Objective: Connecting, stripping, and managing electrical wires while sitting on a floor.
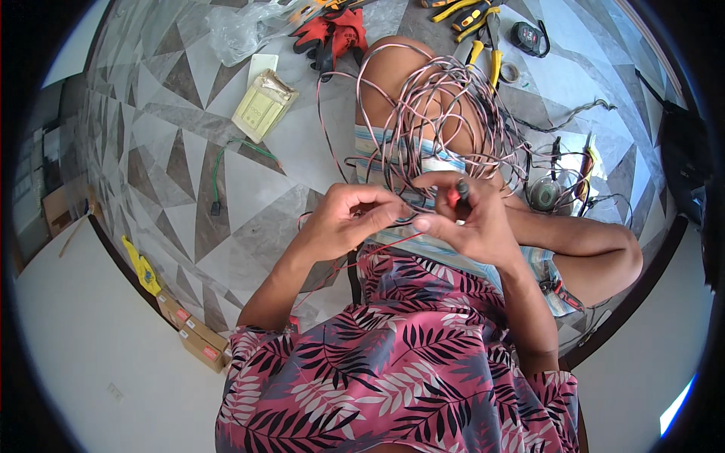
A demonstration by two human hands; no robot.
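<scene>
Over my lap, my left hand (351,220) is closed, its thumb and forefinger pinching a thin dark electrical wire (408,221). Facing it, my right hand (477,225) has its thumb near the same wire. Curled fingers of that hand hold a small tool with a red and dark green handle (459,192); its working end is hidden. A thin red wire (377,248) runs below both hands toward my left forearm. Just beyond them, a loose tangled coil of pink and black electrical wire (423,98) lies over my raised knee and lap.
On the tiled floor lie red and black work gloves (338,38), a pale boxed item (264,106), a green wire (219,177), yellow-handled pliers (495,68), a tape measure (529,39) and a tape roll (510,72). Cardboard boxes (198,340) stand by the left wall.
</scene>
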